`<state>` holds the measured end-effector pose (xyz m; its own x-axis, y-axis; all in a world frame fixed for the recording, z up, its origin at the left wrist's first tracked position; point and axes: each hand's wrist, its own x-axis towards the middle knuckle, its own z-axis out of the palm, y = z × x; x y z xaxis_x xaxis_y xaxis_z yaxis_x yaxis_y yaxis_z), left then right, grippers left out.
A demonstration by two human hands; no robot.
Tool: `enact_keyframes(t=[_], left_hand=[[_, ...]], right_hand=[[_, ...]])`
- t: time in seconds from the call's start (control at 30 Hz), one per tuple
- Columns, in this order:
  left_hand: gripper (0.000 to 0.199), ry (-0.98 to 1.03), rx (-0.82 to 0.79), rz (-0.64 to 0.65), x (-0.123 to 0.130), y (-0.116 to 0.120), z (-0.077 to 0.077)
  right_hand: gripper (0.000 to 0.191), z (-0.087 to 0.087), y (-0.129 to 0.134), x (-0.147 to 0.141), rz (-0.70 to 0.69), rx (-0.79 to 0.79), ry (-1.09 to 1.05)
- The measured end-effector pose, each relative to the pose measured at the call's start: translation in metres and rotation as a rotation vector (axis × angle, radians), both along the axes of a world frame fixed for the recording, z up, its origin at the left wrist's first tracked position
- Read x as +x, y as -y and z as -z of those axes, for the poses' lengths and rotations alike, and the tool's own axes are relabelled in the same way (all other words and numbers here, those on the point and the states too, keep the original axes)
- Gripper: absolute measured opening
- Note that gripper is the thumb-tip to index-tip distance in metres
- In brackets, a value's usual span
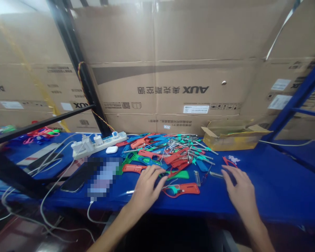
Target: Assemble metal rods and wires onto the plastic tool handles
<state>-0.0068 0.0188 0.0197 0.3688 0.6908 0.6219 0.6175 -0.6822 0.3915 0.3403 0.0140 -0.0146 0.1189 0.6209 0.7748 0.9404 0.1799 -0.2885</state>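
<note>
My left hand [149, 185] curls over the thin metal tube of a red long-nozzle lighter [190, 188]. The handle lies to the right of my fingers, with a green trigger piece and a pale wire showing; the tube's tip comes out on the left. My palm hides the grip itself. Over the table at the right, my right hand [240, 189] is open, thumb and fingers apart. Near its fingertips are a small clear tube-like part [216, 174] and a red plastic piece [228, 161]. Another clear part [197, 178] lies between the hands.
Behind my hands spreads a pile of lighter parts [173, 150], red, green and blue, with metal tubes. An open cardboard box [233, 140] stands at the back right. To the left are a power strip [102, 144], a white earbud case [111, 149], phones [80, 175] and loose cables.
</note>
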Motion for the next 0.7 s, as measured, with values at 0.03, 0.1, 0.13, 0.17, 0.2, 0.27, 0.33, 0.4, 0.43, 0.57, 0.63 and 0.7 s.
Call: enact_keyframes(t=[0.03, 0.1, 0.13, 0.17, 0.2, 0.27, 0.33, 0.4, 0.43, 0.57, 0.63, 0.7], left_hand=[[0.015, 0.014, 0.011, -0.007, 0.000, -0.004, -0.003], [0.014, 0.033, 0.027, -0.002, 0.003, -0.008, -0.008], [0.014, 0.041, 0.030, 0.009, 0.006, -0.009, -0.011], [0.014, 0.047, 0.031, 0.027, 0.010, -0.008, -0.013], [0.015, 0.048, 0.028, 0.051, 0.016, -0.007, -0.015], [0.014, 0.036, 0.011, 0.108, 0.029, -0.002, -0.017], [0.014, 0.029, -0.012, 0.155, 0.043, 0.002, -0.019], [0.013, 0.052, -0.027, 0.192, 0.056, 0.006, -0.019], [0.014, 0.067, -0.037, 0.211, 0.063, 0.008, -0.019], [0.037, 0.074, -0.102, 0.270, 0.086, 0.017, -0.012], [0.035, 0.100, -0.121, 0.289, 0.093, 0.023, -0.004], [0.027, 0.190, -0.139, 0.265, 0.094, 0.031, 0.007]], right_hand=[[0.047, 0.003, -0.001, 0.001, 0.003, -0.038, -0.006], [0.050, 0.008, -0.004, -0.001, -0.025, -0.118, -0.020], [0.051, 0.009, -0.005, -0.003, -0.050, -0.156, -0.032], [0.051, 0.009, -0.005, -0.004, -0.074, -0.189, -0.047], [0.051, 0.009, -0.006, -0.006, -0.094, -0.214, -0.063], [0.049, 0.006, -0.005, -0.007, -0.116, -0.237, -0.091], [0.048, 0.001, -0.003, -0.008, -0.127, -0.228, -0.115], [0.046, -0.006, 0.003, -0.013, -0.150, -0.206, -0.153], [0.044, -0.009, 0.007, -0.018, -0.178, -0.194, -0.201], [0.043, -0.025, 0.033, -0.056, -0.442, -0.165, -0.593], [0.037, -0.033, 0.043, -0.070, -0.534, -0.170, -0.631], [0.031, -0.041, 0.046, -0.066, -0.576, -0.226, -0.503]])
